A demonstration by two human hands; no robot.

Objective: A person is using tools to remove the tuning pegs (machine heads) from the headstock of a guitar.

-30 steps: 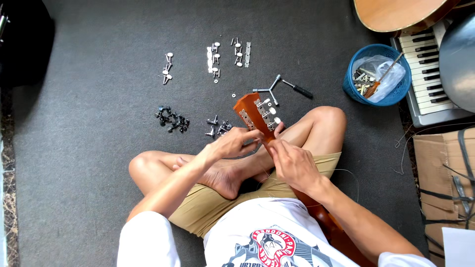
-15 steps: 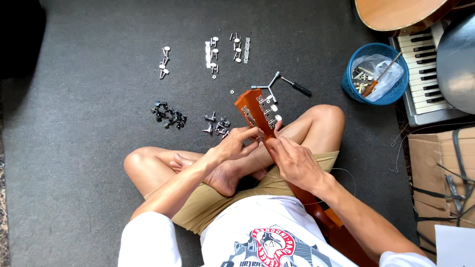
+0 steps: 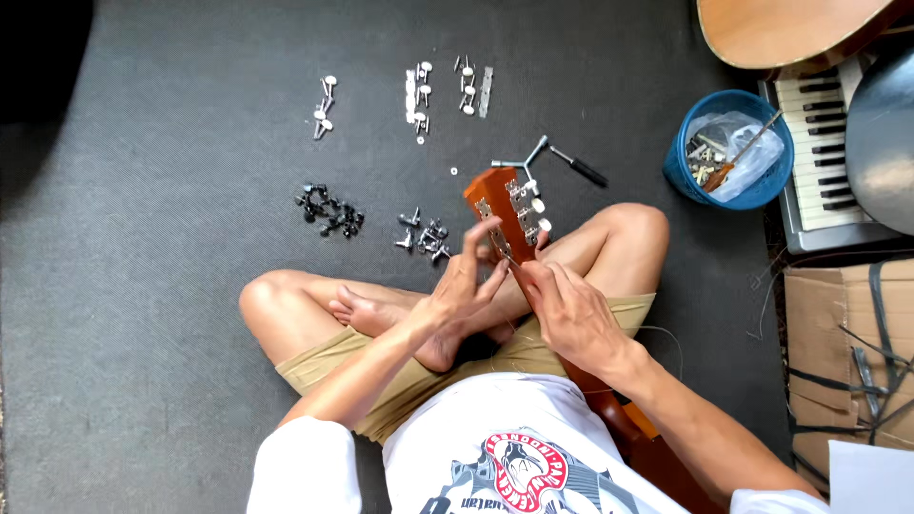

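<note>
Head view, looking down at my lap: my left hand [image 3: 464, 286] has its fingers [image 3: 470, 240] raised and loosely spread against the back of the guitar headstock [image 3: 505, 214], fingertips touching the wood at its lower edge, not closed round anything I can make out. My right hand [image 3: 569, 309] wraps the neck just below the headstock, fingers curled close around it, with the thumb side up against the wood. The headstock is reddish-brown, tilted up and away from me over my crossed legs, with white-buttoned tuners [image 3: 529, 204] fitted along its right edge.

Just left of the headstock, on the dark grey floor mat [image 3: 143, 286], lies a small heap of silver tuner parts [image 3: 424, 235], and further left a cluster of black ones [image 3: 328, 209]. Beyond the headstock, three groups of silver tuning machines [image 3: 419, 95] with pale buttons are laid out in a row. Just past the headstock's tip sits a T-shaped metal wrench [image 3: 526, 160] beside a black-handled screwdriver [image 3: 577, 168].

Right of the headstock stands a round blue tub [image 3: 687, 169] holding a clear plastic bag and small tools. Past it is a keyboard [image 3: 817, 133] with white and black keys, and nearer me a brown cardboard box [image 3: 838, 352] crossed by black straps. A second guitar body [image 3: 776, 33], tan-coloured, lies far beyond the tub.
</note>
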